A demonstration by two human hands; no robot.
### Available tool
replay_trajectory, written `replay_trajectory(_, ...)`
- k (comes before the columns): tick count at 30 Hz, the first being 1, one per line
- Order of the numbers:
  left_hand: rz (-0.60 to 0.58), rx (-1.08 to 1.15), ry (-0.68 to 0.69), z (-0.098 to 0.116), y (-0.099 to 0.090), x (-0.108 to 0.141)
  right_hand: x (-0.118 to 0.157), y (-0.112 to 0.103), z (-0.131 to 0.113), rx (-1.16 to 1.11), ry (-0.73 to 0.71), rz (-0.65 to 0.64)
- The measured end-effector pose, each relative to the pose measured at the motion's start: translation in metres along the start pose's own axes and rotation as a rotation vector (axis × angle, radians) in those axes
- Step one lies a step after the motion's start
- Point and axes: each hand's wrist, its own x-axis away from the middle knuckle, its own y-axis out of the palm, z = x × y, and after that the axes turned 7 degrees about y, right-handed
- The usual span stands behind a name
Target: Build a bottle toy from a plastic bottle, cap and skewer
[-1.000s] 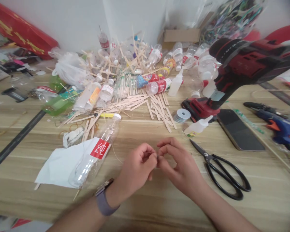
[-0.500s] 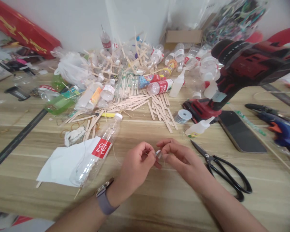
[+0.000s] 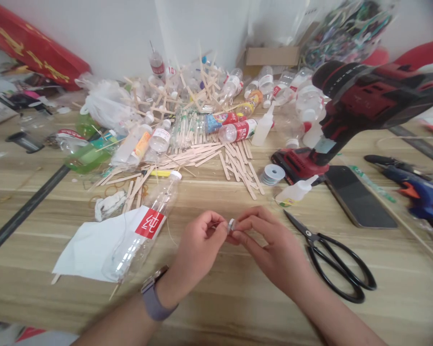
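Note:
A small whitish ring-like piece (image 3: 231, 224) sits between the fingertips of both hands, above the wooden table. My left hand (image 3: 202, 245), with a watch on its wrist, is closed in a pinch at the piece's left side. From the right, the fingers of my right hand (image 3: 270, 240) pinch the same piece. A thin thread curves near my left hand toward a clear plastic bottle (image 3: 144, 230) with a red label, which lies on a white sheet (image 3: 82, 252). Black-handled scissors (image 3: 332, 254) rest to the right of my right hand.
Wooden sticks (image 3: 238, 166), plastic bottles and a white bag (image 3: 108, 103) crowd the back. A wire spool (image 3: 273, 174), glue bottle (image 3: 294, 192), red drill (image 3: 368, 101), phone (image 3: 359, 196) and blue glue gun (image 3: 424, 192) stand or lie at the right.
My right hand's fingers have closed in on the small piece, and the fingertips of both hands are nearer each other. The piece has shifted slightly left and shows less between them.

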Motion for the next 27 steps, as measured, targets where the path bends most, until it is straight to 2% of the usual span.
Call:
replay_trajectory(4, 0.033, 0.104, -0.089, 0.001, -0.001, -0.001, -0.001, -0.002, -0.004, -0.047, -0.039, 0.037)
replay_trajectory(8, -0.010, 0.155, -0.159, 0.000, -0.005, -0.001, 0.000, -0.004, -0.006, -0.100, -0.061, -0.050)
replay_trajectory(12, -0.021, 0.229, -0.208, 0.000, -0.008, -0.003, 0.002, -0.004, -0.005, -0.132, 0.000, -0.096)
replay_trajectory(16, -0.041, 0.294, -0.221, 0.001, -0.008, -0.004, 0.001, -0.004, -0.001, -0.191, 0.142, -0.100)
replay_trajectory(22, -0.076, 0.211, -0.179, 0.002, -0.005, -0.003, -0.004, -0.004, 0.005, -0.489, 0.274, -0.016)
replay_trajectory(27, -0.074, 0.258, -0.240, 0.005, -0.007, -0.001, -0.003, 0.003, 0.005, -0.858, 0.391, -0.144)
